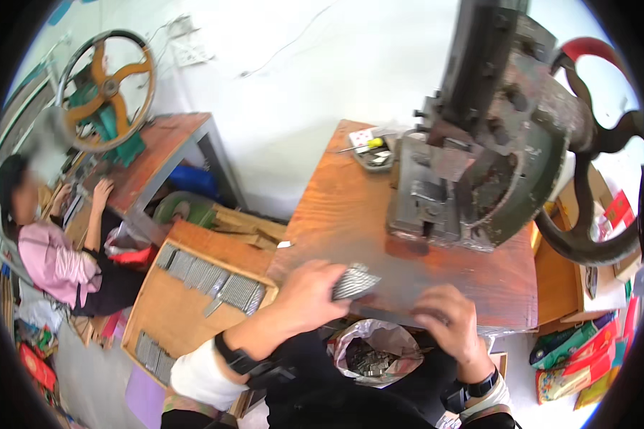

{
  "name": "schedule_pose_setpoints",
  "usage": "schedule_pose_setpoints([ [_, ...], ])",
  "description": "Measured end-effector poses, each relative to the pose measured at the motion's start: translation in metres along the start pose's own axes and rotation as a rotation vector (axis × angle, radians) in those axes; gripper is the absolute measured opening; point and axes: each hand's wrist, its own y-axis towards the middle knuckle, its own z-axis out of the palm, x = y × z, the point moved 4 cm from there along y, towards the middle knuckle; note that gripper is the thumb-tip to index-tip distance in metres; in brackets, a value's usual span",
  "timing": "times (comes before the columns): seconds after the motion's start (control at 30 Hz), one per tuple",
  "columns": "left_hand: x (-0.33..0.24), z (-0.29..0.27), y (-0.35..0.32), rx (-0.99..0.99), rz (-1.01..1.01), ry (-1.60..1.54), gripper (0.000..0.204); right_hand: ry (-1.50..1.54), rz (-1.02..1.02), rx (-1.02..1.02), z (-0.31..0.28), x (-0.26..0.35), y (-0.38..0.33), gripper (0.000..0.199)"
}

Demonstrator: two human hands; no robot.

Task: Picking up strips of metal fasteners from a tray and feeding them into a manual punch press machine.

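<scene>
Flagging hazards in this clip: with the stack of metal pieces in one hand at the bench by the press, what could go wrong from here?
1. The left hand grips a stack of thin metal pieces near the wooden bench edge; loose ones could slip off, perhaps missing the bag below.
2. The right hand rests close in front of the heavy press; fingers near its die area risk pinching.
</scene>
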Motion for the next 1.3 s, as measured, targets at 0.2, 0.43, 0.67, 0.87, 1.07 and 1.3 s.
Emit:
schedule_pose_setpoints([
  [0.2, -0.013, 0.079, 0.046, 0.185, 0.105, 0.043, 0.047, -0.362, 0.177, 0.155, 0.003, -0.054, 0.005, 0.083],
  [0.43, -0.003, 0.082, 0.039, 0.009, 0.195, -0.005, 0.059, -0.455, 0.248, 0.305, 0.042, -0.058, 0.023, 0.104],
  [0.67, -0.002, 0.063, 0.041, -0.055, 0.011, 0.021, 0.050, 0.007, 0.166, -0.105, 0.011, -0.061, 0.012, 0.060],
  [0.87, -0.015, -0.007, 0.057, -0.344, -0.140, -0.106, 0.045, -0.079, 0.040, -0.057, 0.004, -0.055, -0.013, 0.044],
  [1.07, -0.048, 0.036, 0.163, -0.382, -0.080, 0.061, 0.038, -0.082, 0.042, -0.116, -0.003, -0.054, -0.026, 0.039],
  [1.3, -0.054, 0.061, 0.199, -0.317, -0.141, -0.099, 0.029, -0.114, 0.011, -0.132, -0.005, -0.055, -0.030, 0.039],
])
